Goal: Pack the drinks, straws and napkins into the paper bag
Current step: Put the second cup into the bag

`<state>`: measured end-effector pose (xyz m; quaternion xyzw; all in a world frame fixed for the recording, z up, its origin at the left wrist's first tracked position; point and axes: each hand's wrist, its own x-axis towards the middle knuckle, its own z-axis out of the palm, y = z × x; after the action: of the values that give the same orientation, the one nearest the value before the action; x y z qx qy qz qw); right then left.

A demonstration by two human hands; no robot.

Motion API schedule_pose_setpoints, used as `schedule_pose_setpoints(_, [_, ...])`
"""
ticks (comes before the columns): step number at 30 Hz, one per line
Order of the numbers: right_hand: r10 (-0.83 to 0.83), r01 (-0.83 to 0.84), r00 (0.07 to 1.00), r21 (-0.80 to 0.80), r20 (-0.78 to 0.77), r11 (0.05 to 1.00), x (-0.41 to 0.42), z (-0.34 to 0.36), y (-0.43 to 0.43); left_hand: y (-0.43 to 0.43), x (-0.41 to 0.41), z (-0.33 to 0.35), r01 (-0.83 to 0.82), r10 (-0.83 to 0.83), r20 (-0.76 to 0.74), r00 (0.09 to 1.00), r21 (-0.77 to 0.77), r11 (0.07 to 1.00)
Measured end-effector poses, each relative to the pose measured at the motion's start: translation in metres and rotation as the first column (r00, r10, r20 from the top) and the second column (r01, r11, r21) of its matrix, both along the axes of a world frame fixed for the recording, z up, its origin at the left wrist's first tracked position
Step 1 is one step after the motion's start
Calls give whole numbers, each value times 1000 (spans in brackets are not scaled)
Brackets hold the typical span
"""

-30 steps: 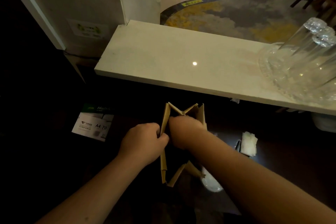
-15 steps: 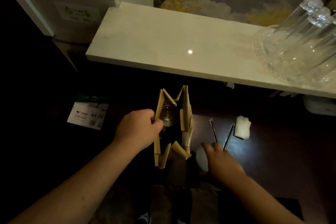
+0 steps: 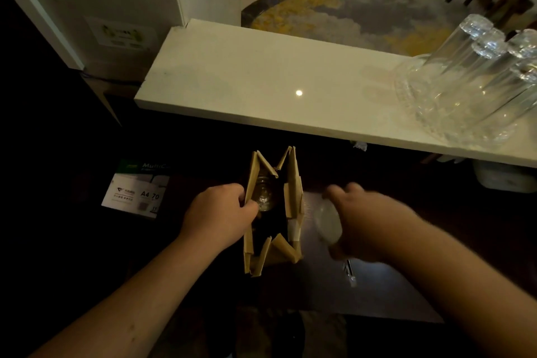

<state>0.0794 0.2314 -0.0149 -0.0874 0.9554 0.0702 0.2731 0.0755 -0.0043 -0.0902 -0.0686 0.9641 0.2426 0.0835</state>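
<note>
Lifted now, right hand (image 3: 363, 221) grips cup (image 3: 328, 222); left (image 3: 220, 216) pinches bag (image 3: 292, 200).

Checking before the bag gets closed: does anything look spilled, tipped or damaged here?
Nothing stands out. The paper bag stands upright and open, its left edge pinched by the left hand, with one drink upright inside. The right hand holds a blurred second cup beside it. No spill shows on the dark table.
</note>
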Motion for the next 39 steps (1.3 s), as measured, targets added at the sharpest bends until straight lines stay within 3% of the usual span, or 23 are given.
schedule_pose_setpoints(4, [112,-113,992,-23,-53,993,-26,70,-31,3,0,1,-5,6,-3,1000,2,1000])
schedule_pose_setpoints(7, [156,-161,985,-81,-68,984,-42,84,-57,3,0,-1,-16,16,4,1000,26,1000])
schedule_pose_setpoints(17, [174,-166,983,-120,62,979,-38,-53,-90,-6,0,-6,-6,6,-9,1000,-5,1000])
schedule_pose_setpoints(22, [66,-28,977,-183,205,983,-20,-102,-93,-3,0,-5,-15,15,-17,1000,-5,1000])
schedule_pose_setpoints(25, [35,7,971,-175,238,985,-12,-118,-100,2,1,-4,-10,10,-23,1000,-12,1000])
schedule_pose_setpoints(32, [-90,122,984,-214,153,969,-13,-140,-110,9,4,-1,19,-21,-47,999,-51,998])
schedule_pose_setpoints(39, [-37,72,976,-156,215,985,-18,-115,-107,7,2,5,68,-74,-74,994,-81,994])
